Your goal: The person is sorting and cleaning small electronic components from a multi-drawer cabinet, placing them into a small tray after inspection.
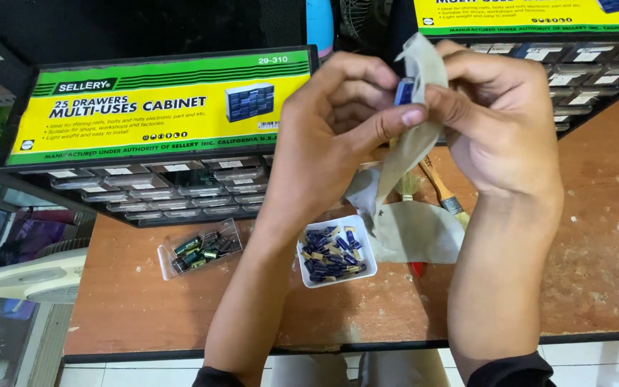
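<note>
While both hands held up above bench [596, 236], small blue component [404, 91] sits between them, half wrapped in thin translucent bag [413, 143]. Left hand [331, 136]: thumb and forefinger pressed together on component through film. Right hand [499, 122]: fingers closed, pinching bag's upper edge. Judged light, rigid, small; leads likely bend easily. Bag limp, slick; best grip on component body, not film. White tray [336, 252] of similar blue parts below, clear drawer [200, 249] just beside it, brush [442, 190] behind.
</note>
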